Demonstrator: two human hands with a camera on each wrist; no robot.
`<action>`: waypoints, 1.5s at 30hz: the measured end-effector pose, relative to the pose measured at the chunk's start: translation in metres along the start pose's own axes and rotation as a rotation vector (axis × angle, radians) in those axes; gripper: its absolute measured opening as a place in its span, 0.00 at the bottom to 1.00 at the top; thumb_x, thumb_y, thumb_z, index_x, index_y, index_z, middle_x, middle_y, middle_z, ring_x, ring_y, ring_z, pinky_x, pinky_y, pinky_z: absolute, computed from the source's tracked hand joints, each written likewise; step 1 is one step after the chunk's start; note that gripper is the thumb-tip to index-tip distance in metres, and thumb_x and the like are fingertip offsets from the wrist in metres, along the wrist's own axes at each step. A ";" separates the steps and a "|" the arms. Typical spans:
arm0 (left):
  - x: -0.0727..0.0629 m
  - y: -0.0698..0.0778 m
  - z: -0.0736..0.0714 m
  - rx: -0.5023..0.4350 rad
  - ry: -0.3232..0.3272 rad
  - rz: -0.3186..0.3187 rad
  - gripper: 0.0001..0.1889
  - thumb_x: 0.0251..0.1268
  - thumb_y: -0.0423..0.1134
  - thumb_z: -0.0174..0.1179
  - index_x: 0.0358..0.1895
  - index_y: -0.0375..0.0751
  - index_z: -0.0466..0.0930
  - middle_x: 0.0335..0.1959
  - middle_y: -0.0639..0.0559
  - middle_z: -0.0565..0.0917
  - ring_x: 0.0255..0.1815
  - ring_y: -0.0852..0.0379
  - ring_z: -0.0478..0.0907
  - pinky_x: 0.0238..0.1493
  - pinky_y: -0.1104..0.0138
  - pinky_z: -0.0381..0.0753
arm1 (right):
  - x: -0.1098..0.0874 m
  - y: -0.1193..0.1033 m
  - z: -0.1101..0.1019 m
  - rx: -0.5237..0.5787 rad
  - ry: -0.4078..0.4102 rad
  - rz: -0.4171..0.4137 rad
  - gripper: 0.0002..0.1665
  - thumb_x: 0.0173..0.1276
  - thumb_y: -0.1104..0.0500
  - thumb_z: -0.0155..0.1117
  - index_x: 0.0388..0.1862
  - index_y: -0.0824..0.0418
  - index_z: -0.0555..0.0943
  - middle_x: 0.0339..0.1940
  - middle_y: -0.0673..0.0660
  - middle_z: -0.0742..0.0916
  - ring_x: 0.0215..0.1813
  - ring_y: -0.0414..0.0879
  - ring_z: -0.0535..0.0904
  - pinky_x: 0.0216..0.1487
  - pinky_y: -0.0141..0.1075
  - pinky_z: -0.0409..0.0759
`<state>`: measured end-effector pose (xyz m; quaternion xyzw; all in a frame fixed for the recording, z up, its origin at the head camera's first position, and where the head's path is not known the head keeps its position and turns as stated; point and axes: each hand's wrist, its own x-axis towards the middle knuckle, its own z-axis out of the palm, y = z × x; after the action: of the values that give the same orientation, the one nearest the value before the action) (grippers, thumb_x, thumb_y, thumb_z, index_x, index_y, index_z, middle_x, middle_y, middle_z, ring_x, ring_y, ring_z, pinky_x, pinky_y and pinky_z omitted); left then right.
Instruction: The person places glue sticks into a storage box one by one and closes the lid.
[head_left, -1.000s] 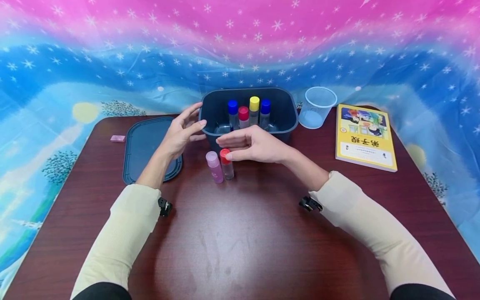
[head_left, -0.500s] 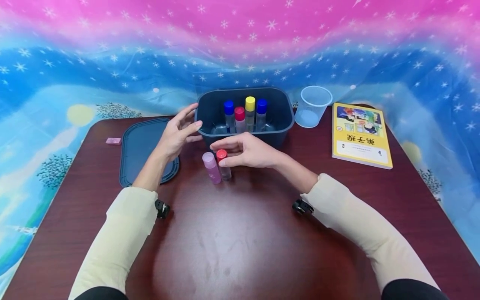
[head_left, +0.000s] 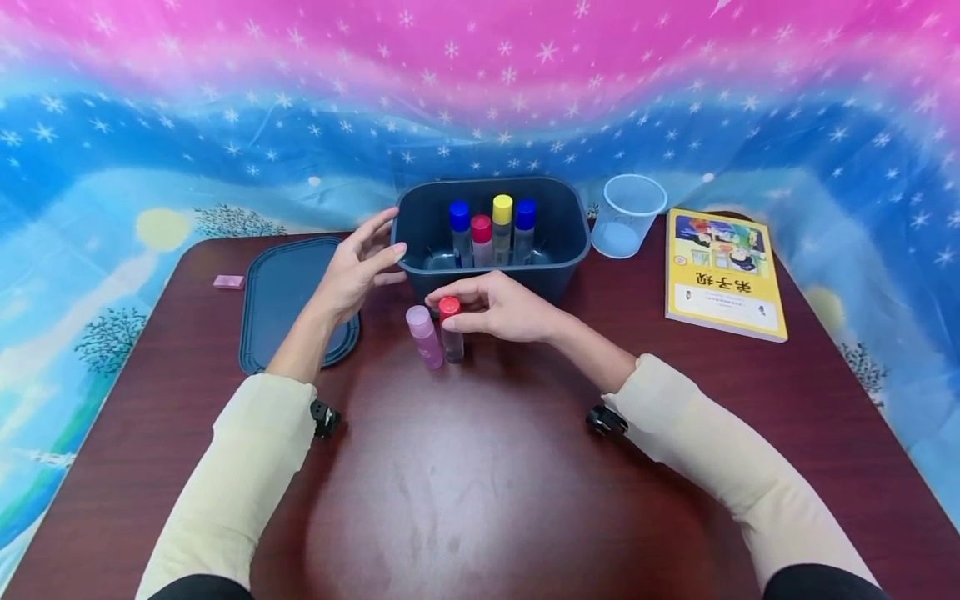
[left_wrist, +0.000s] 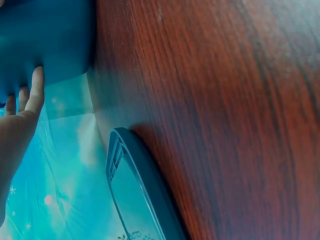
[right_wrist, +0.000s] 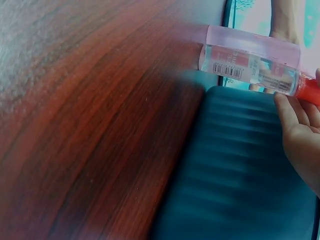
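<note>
My right hand (head_left: 506,307) pinches the red cap of a small clear bottle (head_left: 453,346) between thumb and fingers. That bottle stands upright in front of a dark plastic bin (head_left: 555,279), and its barcode label shows in the right wrist view. A pink bottle (head_left: 425,339) stands close on its left. At the bin's left front corner rests my left hand (head_left: 358,265), thumb by the rim; the left wrist view shows its straight fingers (left_wrist: 36,92) touching the outer wall. Inside the bin are several small bottles with blue, red and yellow caps (head_left: 502,212).
A dark lid (head_left: 285,292) lies left of the bin, with a small pink block (head_left: 228,282) beyond it. Right of the bin stand a translucent cup (head_left: 626,221) and, farther along, a yellow book (head_left: 726,275). A patterned cloth (head_left: 480,100) hangs behind the table.
My right hand has come down slightly and its thumb and fingers have closed on the red cap. The left hand stays at the bin. The head view has shifted a little.
</note>
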<state>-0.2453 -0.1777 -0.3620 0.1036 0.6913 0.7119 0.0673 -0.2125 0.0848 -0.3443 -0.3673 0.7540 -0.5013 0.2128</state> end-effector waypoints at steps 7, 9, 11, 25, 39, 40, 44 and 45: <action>0.002 0.001 0.001 -0.006 -0.008 0.001 0.34 0.73 0.42 0.62 0.79 0.52 0.61 0.77 0.43 0.63 0.73 0.38 0.65 0.61 0.44 0.77 | -0.003 -0.001 -0.004 -0.014 0.022 -0.001 0.24 0.72 0.63 0.68 0.66 0.64 0.80 0.55 0.56 0.88 0.53 0.45 0.84 0.56 0.39 0.83; 0.002 0.001 0.001 -0.008 -0.005 0.000 0.34 0.73 0.42 0.62 0.79 0.52 0.62 0.76 0.44 0.64 0.73 0.39 0.65 0.60 0.44 0.77 | -0.004 -0.003 -0.006 -0.014 0.025 -0.008 0.24 0.72 0.63 0.67 0.66 0.64 0.80 0.55 0.56 0.88 0.54 0.45 0.84 0.56 0.39 0.83; 0.003 0.001 0.001 -0.007 -0.003 -0.001 0.34 0.73 0.42 0.62 0.79 0.52 0.62 0.77 0.44 0.63 0.73 0.39 0.65 0.61 0.45 0.77 | -0.004 -0.005 -0.009 -0.006 0.033 -0.020 0.24 0.72 0.63 0.67 0.65 0.64 0.80 0.56 0.58 0.87 0.56 0.47 0.84 0.58 0.40 0.82; 0.002 0.002 0.004 -0.020 0.001 -0.008 0.33 0.73 0.41 0.61 0.79 0.52 0.62 0.77 0.45 0.63 0.72 0.37 0.66 0.61 0.43 0.76 | -0.011 -0.024 -0.031 0.113 0.156 -0.152 0.15 0.67 0.71 0.69 0.52 0.71 0.81 0.54 0.64 0.88 0.57 0.57 0.84 0.58 0.43 0.83; 0.001 -0.002 0.000 -0.029 -0.011 -0.017 0.33 0.74 0.40 0.60 0.80 0.51 0.61 0.78 0.43 0.62 0.74 0.38 0.64 0.62 0.42 0.74 | -0.013 -0.028 -0.035 0.171 0.300 -0.221 0.10 0.67 0.72 0.67 0.46 0.69 0.78 0.51 0.62 0.89 0.53 0.53 0.86 0.54 0.43 0.85; 0.000 -0.001 0.000 -0.028 -0.010 -0.017 0.33 0.74 0.40 0.60 0.80 0.51 0.61 0.78 0.44 0.62 0.74 0.38 0.64 0.62 0.42 0.74 | -0.013 -0.028 -0.036 0.182 0.309 -0.223 0.11 0.67 0.71 0.67 0.46 0.69 0.78 0.51 0.62 0.89 0.54 0.53 0.86 0.54 0.43 0.85; 0.000 0.000 -0.002 -0.031 -0.015 -0.018 0.33 0.75 0.40 0.59 0.80 0.51 0.60 0.78 0.44 0.61 0.74 0.40 0.64 0.63 0.41 0.73 | -0.011 -0.029 -0.035 0.225 0.353 -0.240 0.12 0.68 0.71 0.67 0.48 0.68 0.78 0.52 0.62 0.89 0.55 0.54 0.85 0.55 0.43 0.84; -0.001 0.000 -0.002 -0.029 -0.014 -0.017 0.33 0.75 0.40 0.59 0.80 0.51 0.60 0.78 0.44 0.61 0.74 0.40 0.64 0.63 0.41 0.73 | -0.011 -0.030 -0.035 0.233 0.362 -0.248 0.12 0.68 0.72 0.67 0.48 0.68 0.78 0.52 0.62 0.89 0.55 0.54 0.85 0.55 0.43 0.84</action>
<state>-0.2450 -0.1795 -0.3621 0.1017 0.6814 0.7205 0.0796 -0.2197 0.1076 -0.3033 -0.3342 0.6660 -0.6648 0.0522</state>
